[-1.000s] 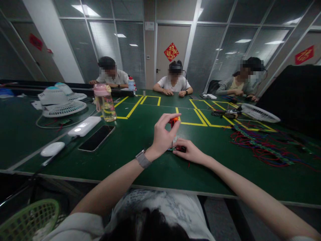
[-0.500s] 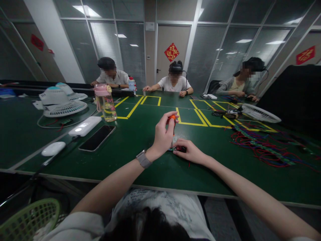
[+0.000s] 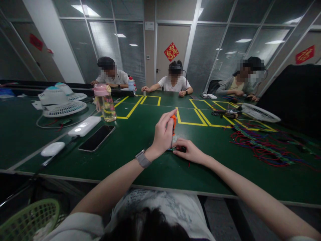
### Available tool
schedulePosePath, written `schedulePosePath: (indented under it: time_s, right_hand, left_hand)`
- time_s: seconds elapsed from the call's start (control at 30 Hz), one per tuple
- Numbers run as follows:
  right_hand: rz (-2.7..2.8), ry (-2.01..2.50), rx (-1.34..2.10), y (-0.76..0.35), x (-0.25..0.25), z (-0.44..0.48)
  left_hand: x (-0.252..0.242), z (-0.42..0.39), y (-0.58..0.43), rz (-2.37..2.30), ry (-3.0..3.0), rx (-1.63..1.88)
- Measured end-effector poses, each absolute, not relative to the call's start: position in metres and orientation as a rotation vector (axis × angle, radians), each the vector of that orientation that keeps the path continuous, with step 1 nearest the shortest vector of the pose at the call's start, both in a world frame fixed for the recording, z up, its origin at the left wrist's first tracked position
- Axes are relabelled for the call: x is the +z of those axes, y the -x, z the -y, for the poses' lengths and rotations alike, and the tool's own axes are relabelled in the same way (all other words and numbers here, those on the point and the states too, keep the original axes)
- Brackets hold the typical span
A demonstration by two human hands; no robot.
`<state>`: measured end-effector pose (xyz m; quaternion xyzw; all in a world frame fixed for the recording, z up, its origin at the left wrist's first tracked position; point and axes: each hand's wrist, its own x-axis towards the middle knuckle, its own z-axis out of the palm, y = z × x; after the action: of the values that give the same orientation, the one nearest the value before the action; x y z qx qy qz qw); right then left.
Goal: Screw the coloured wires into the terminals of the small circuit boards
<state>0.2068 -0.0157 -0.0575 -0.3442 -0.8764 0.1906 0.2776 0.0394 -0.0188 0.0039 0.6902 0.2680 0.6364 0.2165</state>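
My left hand [image 3: 163, 130] is closed around the orange handle of a screwdriver [image 3: 174, 124], held nearly upright. The screwdriver's thin shaft points down to a small green circuit board [image 3: 171, 149] on the table. My right hand [image 3: 189, 151] pinches the right end of that board with thumb and fingers and rests on the table. A dark part and red wire show by the right fingers; the hand covers much of them. Where the tip meets the board is too small to make out.
On the green table [image 3: 120, 160] to the left are a phone [image 3: 97, 138], a white power bank [image 3: 84, 126], a white case [image 3: 53, 149], a pink-lidded bottle [image 3: 105, 103] and white fans [image 3: 62, 103]. Wired boards [image 3: 260, 144] lie right. Three people sit opposite.
The fingers of my left hand have straightened and shifted along the screwdriver handle, showing more of its orange side. My right hand and the board stay in place.
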Motion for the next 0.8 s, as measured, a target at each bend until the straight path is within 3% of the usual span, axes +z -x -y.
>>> schedulePosePath:
  time_s: [0.8]
  right_hand:
    - [2.356,0.936,0.510,-0.2072,-0.0565,0.0161]
  left_hand:
    - [0.0048,0.0193,-0.0404,-0.793,-1.932,1.816]
